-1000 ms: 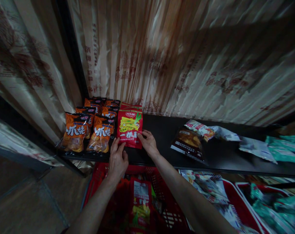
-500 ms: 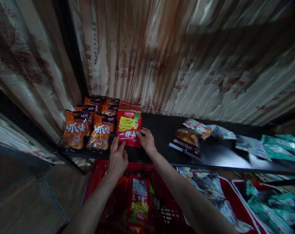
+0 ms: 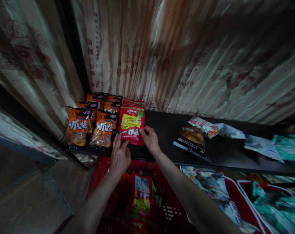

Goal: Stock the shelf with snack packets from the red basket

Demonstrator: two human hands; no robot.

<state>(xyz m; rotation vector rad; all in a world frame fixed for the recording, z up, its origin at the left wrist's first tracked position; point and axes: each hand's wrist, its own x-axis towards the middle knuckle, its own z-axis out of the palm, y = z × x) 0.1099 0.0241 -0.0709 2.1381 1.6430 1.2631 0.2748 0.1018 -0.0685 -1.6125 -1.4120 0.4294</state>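
Observation:
A red snack bag [image 3: 132,125] with yellow sticks printed on it stands on the black shelf, leaning slightly back against another red bag [image 3: 133,102]. My left hand [image 3: 120,156] grips its lower left corner, thumb at the bottom edge. At the lower right edge, my right hand [image 3: 150,139] has thumb and fingers closed on the same bag. Orange and black snack bags [image 3: 104,128] stand in rows just left of it, the nearest close to my left fingers.
Below the shelf [image 3: 159,130], a red basket [image 3: 172,208] holds more red bags [image 3: 141,198]. Further right on the shelf lie a brown snack bag [image 3: 190,139], white bags [image 3: 262,146] and teal bags [image 3: 288,148]. A patterned curtain [image 3: 176,58] hangs behind; a dark post [image 3: 80,48] rises at left.
The view has shifted a little, so the shelf and bags sit slightly further right. Both hands stay at the lower edges of the red bag, which stands in the same place.

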